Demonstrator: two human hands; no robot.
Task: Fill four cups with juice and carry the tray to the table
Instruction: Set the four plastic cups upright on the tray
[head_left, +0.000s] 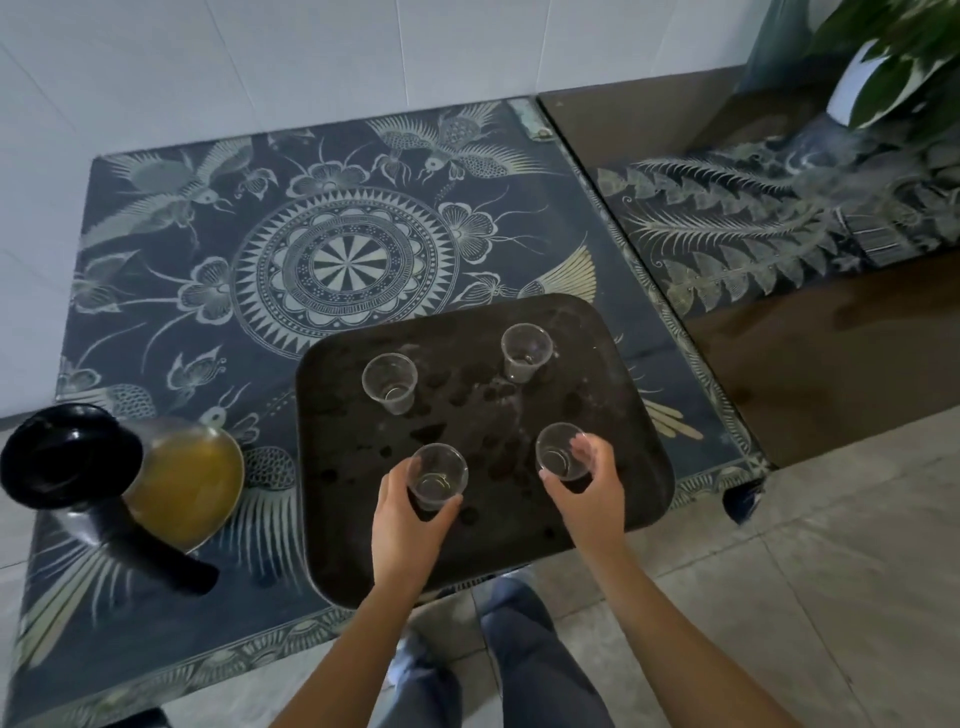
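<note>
Toward the lower centre of the frame, a dark tray (597, 395) rested on the patterned surface (171, 291), close to that surface's lower edge. Four clear cups stood upright on the tray, well apart from one another, two in the upper row and two in the lower row.

The upper-left cup (388, 383) and the upper-right cup (525, 352) stood untouched.

The left hand (410, 525) gripped the lower-left cup (436, 475). The thumb lay against the cup's left wall, and the fingers (449, 506) curled round its lower right wall, so the cup sat clamped between them.

The right hand (592, 493) gripped the lower-right cup (563, 451). The thumb pressed the lower left of the cup and the fingers (587, 449) wrapped its right side at the rim.

A jug (182, 478) of orange-yellow juice, with a black lid and handle, stood on the surface at the lower left of the frame, left of the tray and apart from it.

A leafy plant (893, 57) occupied the upper right corner.
</note>
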